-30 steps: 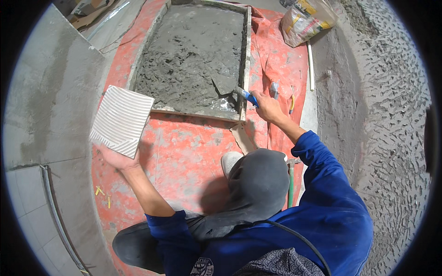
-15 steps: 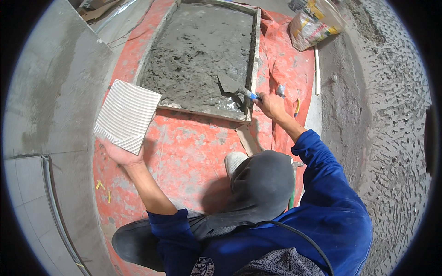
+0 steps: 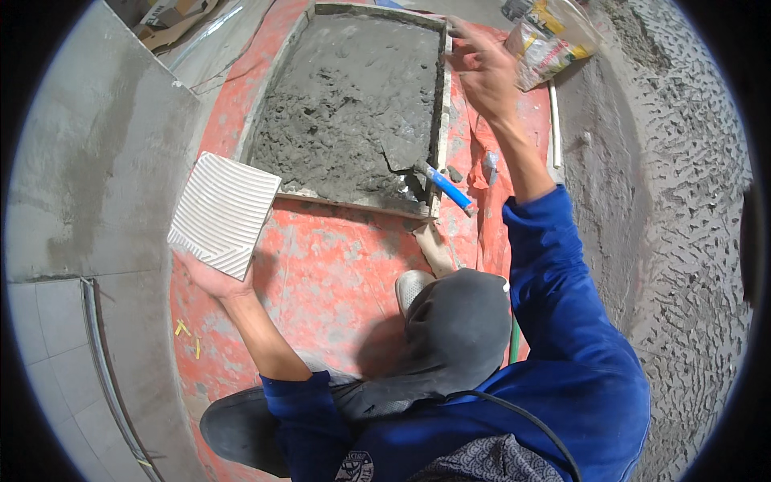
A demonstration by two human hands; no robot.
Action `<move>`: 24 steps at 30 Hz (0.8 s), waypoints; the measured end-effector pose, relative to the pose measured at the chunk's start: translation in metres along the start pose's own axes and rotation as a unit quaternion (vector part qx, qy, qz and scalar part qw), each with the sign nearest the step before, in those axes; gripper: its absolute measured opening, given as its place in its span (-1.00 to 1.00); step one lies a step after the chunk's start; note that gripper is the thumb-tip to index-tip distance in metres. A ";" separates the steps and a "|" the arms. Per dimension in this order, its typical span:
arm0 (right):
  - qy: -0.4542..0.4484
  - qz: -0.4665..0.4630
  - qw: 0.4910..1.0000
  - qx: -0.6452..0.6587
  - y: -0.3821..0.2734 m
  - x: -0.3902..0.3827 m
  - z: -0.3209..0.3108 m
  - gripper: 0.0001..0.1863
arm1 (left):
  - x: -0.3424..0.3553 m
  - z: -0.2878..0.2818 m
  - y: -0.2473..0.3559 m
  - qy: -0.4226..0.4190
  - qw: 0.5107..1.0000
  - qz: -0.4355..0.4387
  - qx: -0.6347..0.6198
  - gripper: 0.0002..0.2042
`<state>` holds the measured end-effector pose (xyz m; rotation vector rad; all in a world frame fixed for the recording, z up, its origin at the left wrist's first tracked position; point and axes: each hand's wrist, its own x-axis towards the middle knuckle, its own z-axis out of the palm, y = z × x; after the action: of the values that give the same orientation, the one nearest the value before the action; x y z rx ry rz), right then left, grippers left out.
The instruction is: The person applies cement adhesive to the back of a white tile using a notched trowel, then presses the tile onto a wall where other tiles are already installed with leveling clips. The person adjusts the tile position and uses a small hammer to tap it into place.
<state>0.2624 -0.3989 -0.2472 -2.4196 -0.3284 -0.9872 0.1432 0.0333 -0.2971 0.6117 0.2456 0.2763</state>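
Observation:
My left hand [image 3: 215, 277] supports a square tile [image 3: 225, 213] from beneath, its pale ridged side facing up. The tile is held left of a shallow wood-edged tray [image 3: 353, 202] spread with wet grey mortar [image 3: 337, 104]. A trowel with a blue handle [image 3: 450, 191] leans over the tray's near right corner. Its blade [image 3: 401, 157] lies in the mortar, and no hand touches it. Beyond it, my right hand [image 3: 488, 76] is stretched toward the tray's far right side. It is blurred by motion, but its fingers look apart with nothing in them.
A red plastic sheet [image 3: 321, 257] covers the floor under the tray. At the far right stand a printed bag [image 3: 546, 48] and a white pipe [image 3: 555, 128]. Rough mortar [image 3: 683, 201] covers the surface on the right. Small yellow pieces [image 3: 183, 328] lie at left.
My right hand has let go of the trowel handle and moved away, up along the tray's right side. The trowel stays in the mortar. My left hand still holds the tile in nearly the same place.

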 end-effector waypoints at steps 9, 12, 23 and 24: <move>-0.473 0.262 0.834 -0.111 0.018 -0.201 -0.006 -0.39 | 0.012 -0.032 0.004 -0.288 0.927 -0.075 -0.230 -0.36; -0.440 0.249 0.856 -0.108 -0.003 -0.198 0.004 -0.48 | 0.018 -0.040 0.000 -0.297 0.923 -0.084 -0.227 -0.36; -0.342 0.216 0.912 0.070 -0.023 -0.151 -0.032 -0.61 | 0.013 -0.045 0.017 -0.254 0.934 -0.037 -0.248 -0.36; -0.304 0.248 0.912 0.117 -0.025 -0.162 -0.031 -0.55 | 0.014 -0.046 0.018 -0.288 0.916 -0.049 -0.276 -0.36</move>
<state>0.1197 -0.3996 -0.3339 -2.3484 -0.0212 0.0397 0.1393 0.0762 -0.3253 0.0984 -0.3665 0.0505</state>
